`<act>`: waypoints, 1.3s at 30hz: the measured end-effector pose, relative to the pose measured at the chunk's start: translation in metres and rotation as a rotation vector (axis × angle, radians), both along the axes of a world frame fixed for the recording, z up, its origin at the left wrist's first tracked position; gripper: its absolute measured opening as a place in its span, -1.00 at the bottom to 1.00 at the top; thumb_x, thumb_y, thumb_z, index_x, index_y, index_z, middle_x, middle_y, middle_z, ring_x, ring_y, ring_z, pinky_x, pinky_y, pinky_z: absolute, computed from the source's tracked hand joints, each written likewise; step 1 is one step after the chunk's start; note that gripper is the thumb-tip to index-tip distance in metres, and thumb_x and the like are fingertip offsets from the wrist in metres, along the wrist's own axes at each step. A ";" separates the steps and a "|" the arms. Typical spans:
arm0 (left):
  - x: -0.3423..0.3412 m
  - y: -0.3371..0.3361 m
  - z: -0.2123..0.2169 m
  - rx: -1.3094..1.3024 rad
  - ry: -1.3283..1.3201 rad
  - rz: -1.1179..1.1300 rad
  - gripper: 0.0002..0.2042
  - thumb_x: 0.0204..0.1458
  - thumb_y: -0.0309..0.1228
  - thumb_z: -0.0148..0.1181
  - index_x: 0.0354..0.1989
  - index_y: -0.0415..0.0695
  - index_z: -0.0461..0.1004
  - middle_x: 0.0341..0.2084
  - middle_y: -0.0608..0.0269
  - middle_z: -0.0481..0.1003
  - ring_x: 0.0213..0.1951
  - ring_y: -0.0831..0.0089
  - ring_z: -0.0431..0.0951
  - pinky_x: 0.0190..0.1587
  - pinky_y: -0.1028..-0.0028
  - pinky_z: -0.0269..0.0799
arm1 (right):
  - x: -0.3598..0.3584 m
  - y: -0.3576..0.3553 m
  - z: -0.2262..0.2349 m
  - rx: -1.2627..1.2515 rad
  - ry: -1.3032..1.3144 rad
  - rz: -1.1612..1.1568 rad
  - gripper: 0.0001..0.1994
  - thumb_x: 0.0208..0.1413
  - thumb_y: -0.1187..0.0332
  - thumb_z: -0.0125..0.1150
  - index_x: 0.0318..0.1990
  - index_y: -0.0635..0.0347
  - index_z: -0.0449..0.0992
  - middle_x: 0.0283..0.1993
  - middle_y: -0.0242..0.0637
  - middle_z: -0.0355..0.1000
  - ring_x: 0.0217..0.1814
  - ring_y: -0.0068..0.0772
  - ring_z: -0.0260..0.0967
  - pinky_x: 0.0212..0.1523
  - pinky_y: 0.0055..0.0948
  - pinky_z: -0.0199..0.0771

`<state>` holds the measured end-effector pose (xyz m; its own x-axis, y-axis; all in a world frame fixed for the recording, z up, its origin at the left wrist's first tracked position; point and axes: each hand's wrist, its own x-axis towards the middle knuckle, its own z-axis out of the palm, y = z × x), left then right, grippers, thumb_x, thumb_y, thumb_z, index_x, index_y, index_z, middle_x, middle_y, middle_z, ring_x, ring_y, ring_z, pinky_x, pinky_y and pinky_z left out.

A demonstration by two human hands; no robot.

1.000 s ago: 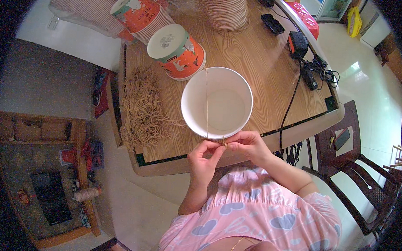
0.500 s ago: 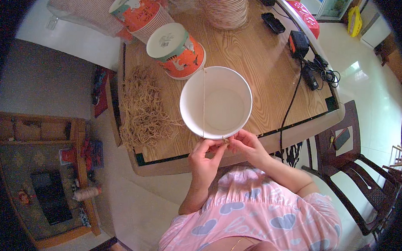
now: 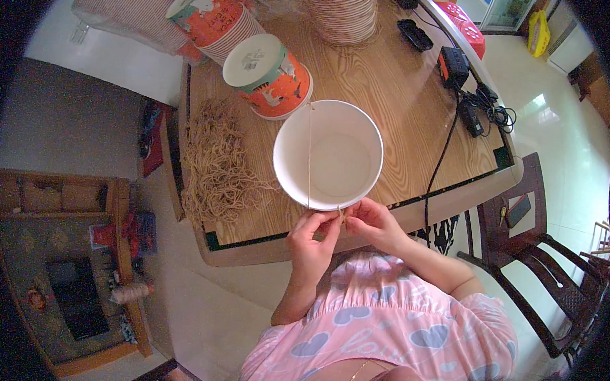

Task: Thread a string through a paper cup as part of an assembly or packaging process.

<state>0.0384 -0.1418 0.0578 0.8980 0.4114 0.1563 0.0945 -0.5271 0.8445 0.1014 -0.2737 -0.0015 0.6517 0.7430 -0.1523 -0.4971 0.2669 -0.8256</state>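
Both hands met at the near rim of a white paper bowl (image 3: pixel 330 154) that stood open on the wooden tabletop (image 3: pixel 402 93). The left hand (image 3: pixel 311 236) and the right hand (image 3: pixel 370 223) were each closed in a fingertip pinch on a thin rubber band (image 3: pixel 309 157), which ran taut across the bowl's mouth to its far rim. The bowl looked light and thin-walled, likely to tip or dent if the band pulled hard, so the rim seemed the place to steady it. The band looked stretchy and apt to snap off a loose pinch. A heap of loose rubber bands (image 3: pixel 215 164) lay to the left, and an orange lidded bowl (image 3: pixel 269 74) stood just beyond the white one.
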 end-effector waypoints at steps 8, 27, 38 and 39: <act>0.000 -0.001 0.001 -0.030 -0.017 -0.017 -0.92 -0.13 -0.55 0.20 -0.43 -0.26 0.49 -0.52 0.20 0.48 -0.52 0.50 0.47 -0.44 0.56 0.37 | -0.002 -0.002 0.017 -0.144 -0.534 -0.169 -0.81 -0.02 0.50 0.16 -0.22 0.30 0.38 -0.34 -0.33 0.40 -0.26 -0.55 0.34 -0.20 -0.54 0.35; -0.008 -0.001 -0.017 0.293 -0.071 -0.013 -0.86 -0.22 -0.60 0.21 -0.42 -0.19 0.48 -0.40 0.12 0.45 -0.31 0.21 0.49 -0.27 0.36 0.40 | -0.006 0.001 0.018 -0.206 -0.587 -0.296 -0.91 -0.06 0.56 0.14 -0.35 0.31 0.43 -0.35 -0.30 0.40 -0.27 -0.52 0.34 -0.21 -0.55 0.33; -0.006 0.001 -0.019 0.212 -0.093 0.004 -0.86 -0.20 -0.58 0.23 -0.41 -0.19 0.46 -0.46 0.17 0.48 -0.40 0.29 0.50 -0.34 0.41 0.41 | -0.004 0.000 0.017 -0.259 -0.488 -0.257 -0.89 -0.04 0.55 0.13 -0.31 0.33 0.43 -0.37 -0.33 0.41 -0.29 -0.57 0.34 -0.22 -0.58 0.33; -0.005 0.001 -0.020 0.206 -0.118 0.012 -0.86 -0.20 -0.58 0.24 -0.41 -0.19 0.46 -0.48 0.18 0.49 -0.42 0.31 0.50 -0.35 0.42 0.41 | -0.003 -0.001 0.016 -0.260 -0.487 -0.257 -0.89 -0.04 0.55 0.13 -0.31 0.33 0.43 -0.37 -0.33 0.41 -0.29 -0.57 0.34 -0.22 -0.58 0.33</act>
<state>0.0331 -0.1405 0.0379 0.8640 0.3701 0.3414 0.0089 -0.6892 0.7245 0.0984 -0.2743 0.0148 0.8456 0.5311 0.0535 0.0080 0.0877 -0.9961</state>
